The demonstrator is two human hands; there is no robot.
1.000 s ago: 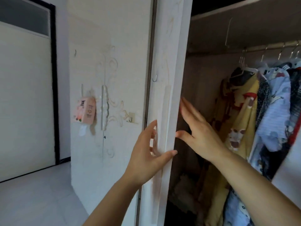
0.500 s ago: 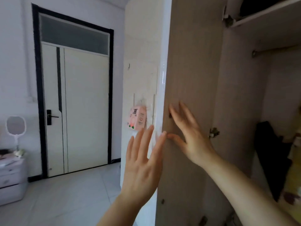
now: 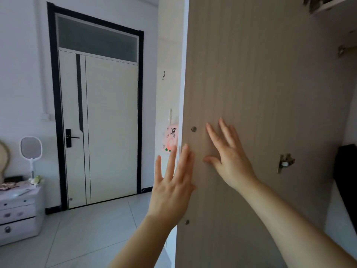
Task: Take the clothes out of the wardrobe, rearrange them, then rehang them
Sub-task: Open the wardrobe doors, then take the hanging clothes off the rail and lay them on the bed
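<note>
Both hands are spread flat and grasp nothing. The left hand [image 3: 172, 182] hovers at the free edge of the pale wood-grain wardrobe door [image 3: 260, 93], at about 7 o'clock of the view; the right hand [image 3: 229, 161] presses its palm on the door's inner face. To open it well, push steadily near that edge, far from the metal hinge [image 3: 286, 163] at 3 o'clock. Of the clothes, only a dark garment [image 3: 345, 171] shows inside the wardrobe, at far right. Beyond, at 10 o'clock, stands the black-framed white room door [image 3: 108, 128].

The open wardrobe door [image 3: 260, 93] blocks your middle; you have free room left toward the floor [image 3: 87, 229], and right past its hinge [image 3: 286, 163].
</note>
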